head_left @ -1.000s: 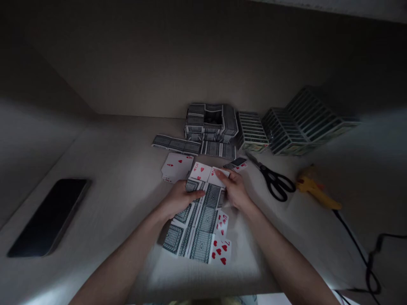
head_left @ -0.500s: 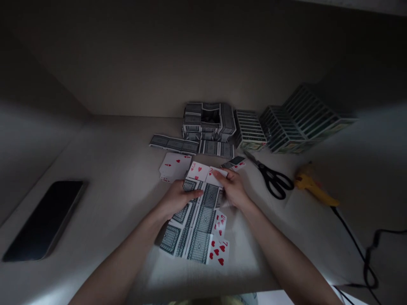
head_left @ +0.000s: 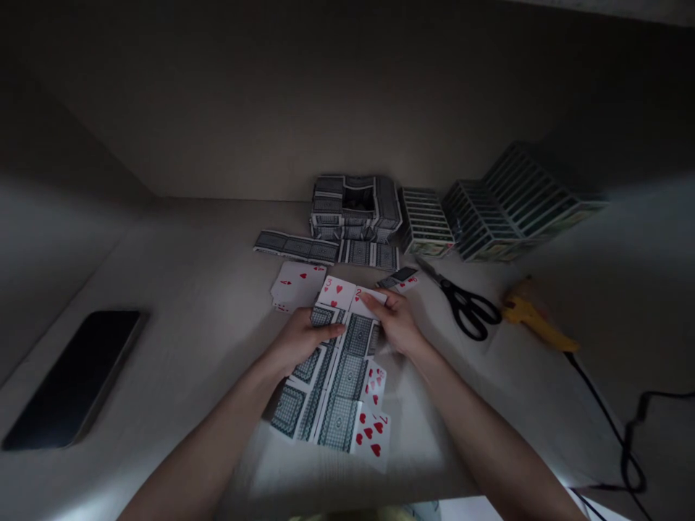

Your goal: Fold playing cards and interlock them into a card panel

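Rows of overlapping playing cards (head_left: 337, 383) lie on the pale table (head_left: 206, 304), most face down with green patterned backs, some showing red hearts. My left hand (head_left: 298, 341) rests fingers down on the upper left of these cards. My right hand (head_left: 395, 324) has its fingertips pressing the two of hearts (head_left: 365, 302) at the top of the rows. Beside it lies the three of hearts (head_left: 334, 291). A small pile with a red ace (head_left: 296, 284) sits just left of them.
A box built of cards (head_left: 355, 206) and a flat strip of joined cards (head_left: 326, 250) stand behind. Stacked card packs (head_left: 504, 206) fill the back right. Black scissors (head_left: 467, 307) and a yellow glue gun (head_left: 535, 322) with its cord lie right. A dark phone (head_left: 73, 380) lies left.
Both hands stayed on the cards; the right fingertips shifted slightly left on the two of hearts. The view drifted a little.
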`<state>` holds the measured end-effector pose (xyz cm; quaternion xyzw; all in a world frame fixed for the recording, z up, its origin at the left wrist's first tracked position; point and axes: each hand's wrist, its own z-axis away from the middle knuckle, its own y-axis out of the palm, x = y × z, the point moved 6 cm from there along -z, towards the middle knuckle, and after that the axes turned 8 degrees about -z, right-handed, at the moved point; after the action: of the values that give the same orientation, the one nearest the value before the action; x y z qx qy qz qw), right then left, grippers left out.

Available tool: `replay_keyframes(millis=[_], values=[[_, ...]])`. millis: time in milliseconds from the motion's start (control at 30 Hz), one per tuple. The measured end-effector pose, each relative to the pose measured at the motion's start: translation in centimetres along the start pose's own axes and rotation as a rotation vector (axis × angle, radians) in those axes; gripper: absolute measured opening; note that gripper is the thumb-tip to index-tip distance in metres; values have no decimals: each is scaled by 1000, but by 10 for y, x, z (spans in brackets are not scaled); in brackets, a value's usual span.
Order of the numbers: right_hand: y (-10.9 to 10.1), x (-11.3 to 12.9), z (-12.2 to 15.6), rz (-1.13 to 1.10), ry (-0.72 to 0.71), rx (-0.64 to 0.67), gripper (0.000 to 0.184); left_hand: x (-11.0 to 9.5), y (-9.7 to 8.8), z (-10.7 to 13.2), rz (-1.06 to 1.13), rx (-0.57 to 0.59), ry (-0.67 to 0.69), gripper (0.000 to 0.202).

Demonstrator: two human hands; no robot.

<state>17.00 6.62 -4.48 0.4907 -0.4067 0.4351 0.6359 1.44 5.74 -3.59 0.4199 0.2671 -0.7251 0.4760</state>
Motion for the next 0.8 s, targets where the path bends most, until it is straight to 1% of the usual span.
replay_keyframes(millis=[200,267,333,433,467,533,600,667,733,800], values=[[2,0,0,-54,-13,-29,26,0,0,1,5,26,-14,28],[4,1,1,-122,3,-34,28,0,0,1,4,25,-12,30],[7,1,3,-201,46,-3,31,0,-2,1,8,-3,2,32],[13,2,7,-229,119,113,37,-1,-5,-1,17,-80,75,39],[14,3,8,-200,121,155,36,-3,-6,-2,13,-115,114,41],[15,6,9,-109,70,205,36,-7,-11,-3,-18,-213,211,41],[15,10,9,-23,-9,228,37,-12,-15,-1,-75,-322,317,38],[16,11,9,22,-59,250,35,-15,-19,1,-152,-399,403,31],[16,10,10,48,-77,251,33,-16,-20,2,-233,-436,468,24],[14,9,11,79,-87,221,32,-17,-21,3,-285,-453,512,21]])
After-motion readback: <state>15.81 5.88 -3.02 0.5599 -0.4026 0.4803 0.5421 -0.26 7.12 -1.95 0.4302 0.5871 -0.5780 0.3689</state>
